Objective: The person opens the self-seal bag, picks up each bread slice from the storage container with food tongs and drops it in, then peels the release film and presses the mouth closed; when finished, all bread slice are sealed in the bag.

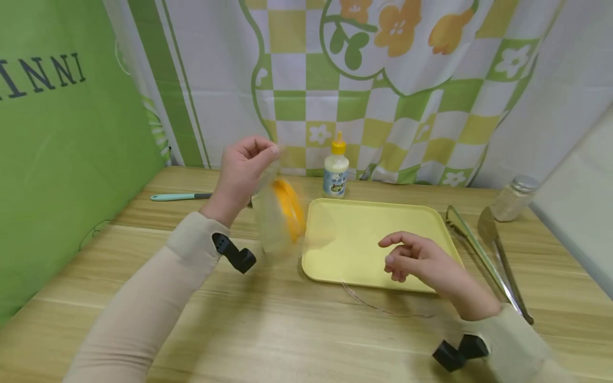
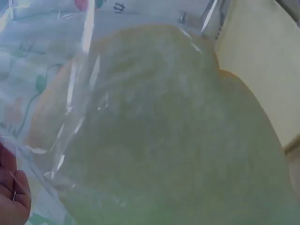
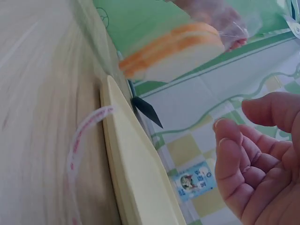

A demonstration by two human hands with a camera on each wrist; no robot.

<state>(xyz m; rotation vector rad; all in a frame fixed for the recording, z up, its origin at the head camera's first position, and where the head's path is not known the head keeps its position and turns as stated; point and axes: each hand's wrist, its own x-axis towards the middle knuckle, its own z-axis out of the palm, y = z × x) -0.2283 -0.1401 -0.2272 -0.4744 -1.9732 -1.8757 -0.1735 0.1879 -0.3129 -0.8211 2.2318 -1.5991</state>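
Note:
My left hand pinches the top of a clear plastic bag between thumb and fingers and holds it up left of the yellow tray. Inside hang bread slices with orange crusts, blurred in the head view. A slice's pale, heart-like face fills much of the left wrist view behind the shiny plastic. Over the tray's right front part, my right hand has loosely bent fingers with nothing in them. A thin whitish strip with red marks lies on the table by the tray's front edge.
Behind the tray stands a yellow-capped bottle. Tongs and a long metal utensil lie to its right, near a lidded glass jar. A turquoise-handled utensil lies at the back left. Patterned curtain borders the table's back.

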